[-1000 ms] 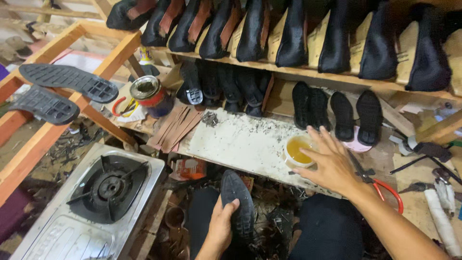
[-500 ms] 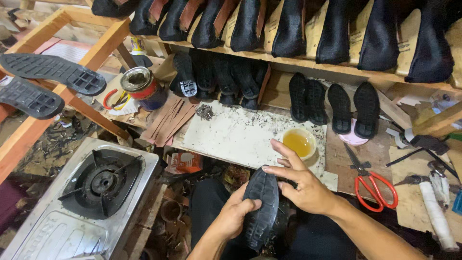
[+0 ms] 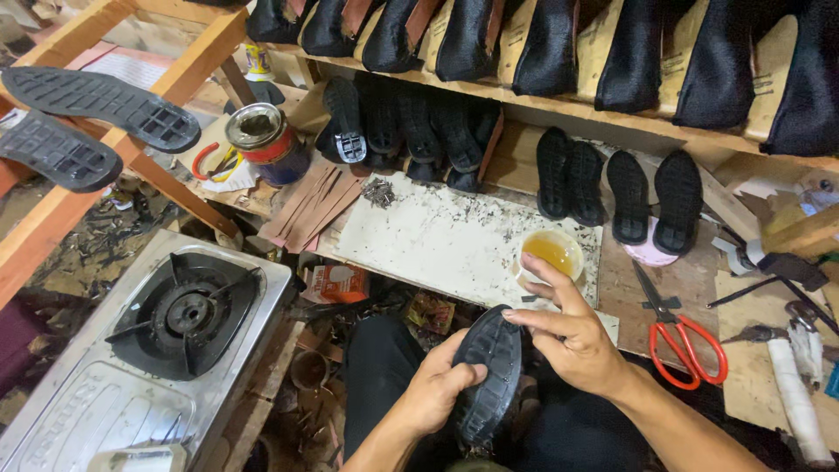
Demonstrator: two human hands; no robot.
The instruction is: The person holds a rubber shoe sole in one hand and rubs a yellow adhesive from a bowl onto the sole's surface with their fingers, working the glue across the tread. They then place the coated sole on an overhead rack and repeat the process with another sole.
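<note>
A black rubber shoe sole (image 3: pixel 491 367) is held tread-up over my lap. My left hand (image 3: pixel 437 385) grips its left edge from below. My right hand (image 3: pixel 572 336) presses on its upper right end with fingers spread across the toe. Just beyond my right fingers stands a small cup of yellow glue (image 3: pixel 551 253) on the stained white work board (image 3: pixel 428 240).
Red-handled scissors (image 3: pixel 677 336) lie to the right. Black soles (image 3: pixel 612 188) line the bench back, with shoe uppers on the shelf (image 3: pixel 559 52) above. A tin can (image 3: pixel 262 140) stands at left, a gas stove (image 3: pixel 175 323) lower left, two soles on a wooden rack (image 3: pixel 96 96).
My right hand came back from the glue cup to the sole. Both hands lifted the sole and now hold it between them.
</note>
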